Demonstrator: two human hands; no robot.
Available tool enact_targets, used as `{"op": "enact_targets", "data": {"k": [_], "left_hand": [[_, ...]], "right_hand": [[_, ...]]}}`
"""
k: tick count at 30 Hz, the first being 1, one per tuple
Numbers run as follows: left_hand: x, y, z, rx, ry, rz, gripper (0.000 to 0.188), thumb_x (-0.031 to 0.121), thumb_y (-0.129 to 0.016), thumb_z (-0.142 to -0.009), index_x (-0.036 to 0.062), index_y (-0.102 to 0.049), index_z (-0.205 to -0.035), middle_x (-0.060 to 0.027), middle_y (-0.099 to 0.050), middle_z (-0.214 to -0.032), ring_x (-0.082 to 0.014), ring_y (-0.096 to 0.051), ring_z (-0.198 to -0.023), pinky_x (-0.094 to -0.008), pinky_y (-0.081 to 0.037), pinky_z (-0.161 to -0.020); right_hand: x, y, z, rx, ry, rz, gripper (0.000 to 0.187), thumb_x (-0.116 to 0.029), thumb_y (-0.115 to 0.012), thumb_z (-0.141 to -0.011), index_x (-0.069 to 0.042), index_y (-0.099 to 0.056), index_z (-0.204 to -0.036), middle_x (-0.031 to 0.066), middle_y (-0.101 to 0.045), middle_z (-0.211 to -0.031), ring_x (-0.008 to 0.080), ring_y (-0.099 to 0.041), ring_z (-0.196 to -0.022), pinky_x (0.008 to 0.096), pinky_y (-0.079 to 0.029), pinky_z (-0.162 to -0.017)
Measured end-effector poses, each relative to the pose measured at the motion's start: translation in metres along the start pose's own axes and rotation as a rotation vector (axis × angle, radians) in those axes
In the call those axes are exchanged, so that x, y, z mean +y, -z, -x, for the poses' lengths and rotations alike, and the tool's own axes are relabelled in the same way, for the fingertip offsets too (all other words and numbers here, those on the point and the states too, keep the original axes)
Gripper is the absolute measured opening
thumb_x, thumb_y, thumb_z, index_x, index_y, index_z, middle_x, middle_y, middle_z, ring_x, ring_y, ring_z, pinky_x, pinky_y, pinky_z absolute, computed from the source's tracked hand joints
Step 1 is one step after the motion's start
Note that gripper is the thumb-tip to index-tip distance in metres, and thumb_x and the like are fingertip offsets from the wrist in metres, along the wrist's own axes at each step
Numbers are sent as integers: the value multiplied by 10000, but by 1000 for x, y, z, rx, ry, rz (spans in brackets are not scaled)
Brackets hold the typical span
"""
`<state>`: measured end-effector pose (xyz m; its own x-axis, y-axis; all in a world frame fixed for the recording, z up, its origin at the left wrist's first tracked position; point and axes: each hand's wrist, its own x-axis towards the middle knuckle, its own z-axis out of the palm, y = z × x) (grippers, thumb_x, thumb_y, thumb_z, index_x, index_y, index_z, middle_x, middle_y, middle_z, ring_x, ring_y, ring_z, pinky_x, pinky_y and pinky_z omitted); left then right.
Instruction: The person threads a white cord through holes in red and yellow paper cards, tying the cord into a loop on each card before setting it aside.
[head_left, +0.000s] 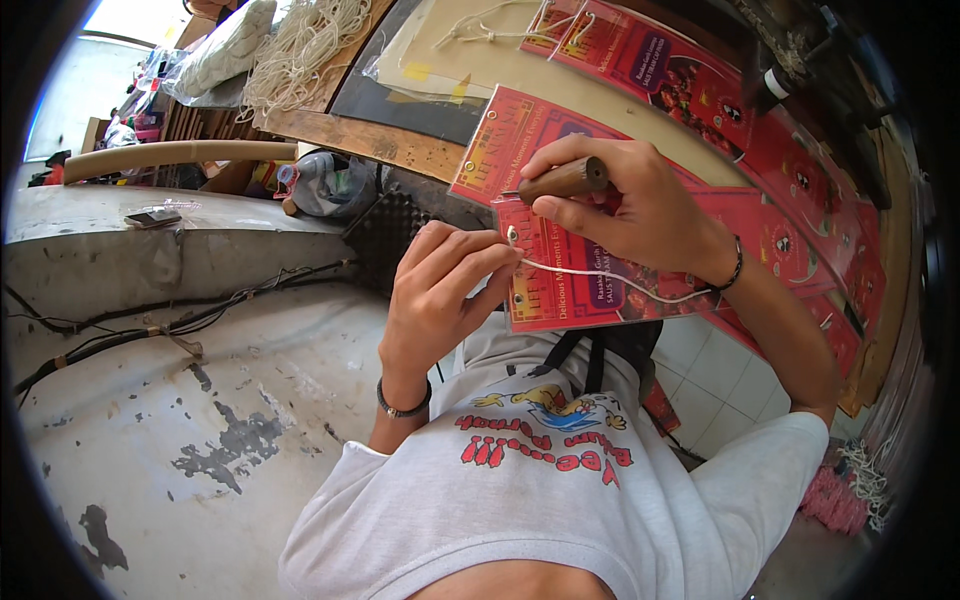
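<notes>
My right hand (650, 205) is wrapped round the wooden handle of an awl (578, 178). Its slim tip points toward the left edge of a red laminated sign (580, 312), by the metal eyelets. My left hand (440, 285) pinches a white cord (602, 272) at that same edge, beside an eyelet. From there the cord runs loosely rightward across the sign to below my right wrist. Part of the sign overhangs the table edge above my lap. Another red sign (510, 130) with eyelets lies just beyond, partly under it.
More red signs (690, 85) lie overlapped along the table's far and right sides. A heap of white cord (305, 55) sits at the far left of the wooden table (380, 140). Dark metal equipment (775, 85) stands far right. A worn pale surface (260, 330) fills the left.
</notes>
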<state>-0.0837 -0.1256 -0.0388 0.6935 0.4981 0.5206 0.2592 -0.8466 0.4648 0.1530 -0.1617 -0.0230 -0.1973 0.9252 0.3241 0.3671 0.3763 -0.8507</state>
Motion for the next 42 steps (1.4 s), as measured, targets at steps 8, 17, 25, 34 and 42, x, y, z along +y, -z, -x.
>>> {"op": "enact_targets", "data": {"k": [8,17,25,34,42], "left_hand": [[-4,-2,1,46,1,22,252,25,-818,-699,91,-731,-926,-17,-709,-900,-192,-593,-743,-300,-491,-650],[-5,-4,6,78,-9,66,284,43,-838,-670,98,-734,-929,-9,-712,-919,-189,-609,-759,-297,-507,-646],[-5,-3,9,166,1,53,298,-25,-857,-614,64,-731,-869,-52,-712,-835,-204,-629,-756,-292,-509,-653],[-7,-9,11,140,-31,107,289,19,-834,-663,44,-734,-933,-61,-649,-882,-208,-632,-775,-317,-516,-651],[-4,-12,14,194,9,165,317,-48,-803,-665,32,-723,-962,-83,-668,-895,-224,-671,-807,-310,-550,-656]], "right_hand": [[1,-1,-1,8,12,-18,215,-77,-701,-890,-6,-649,-1087,102,-752,-888,154,-728,-835,277,-567,-760],[2,-1,0,13,2,-27,218,-69,-699,-889,-4,-648,-1092,102,-754,-887,149,-729,-845,277,-568,-768],[1,0,0,-1,-11,-16,217,-59,-697,-893,-3,-649,-1097,102,-751,-906,149,-727,-853,280,-570,-777],[5,-3,0,32,9,-13,225,-160,-704,-889,-42,-660,-1075,110,-748,-892,186,-723,-806,300,-542,-718],[5,-3,0,33,-2,6,238,-182,-710,-885,-61,-666,-1085,110,-740,-876,203,-712,-778,310,-539,-707]]}}
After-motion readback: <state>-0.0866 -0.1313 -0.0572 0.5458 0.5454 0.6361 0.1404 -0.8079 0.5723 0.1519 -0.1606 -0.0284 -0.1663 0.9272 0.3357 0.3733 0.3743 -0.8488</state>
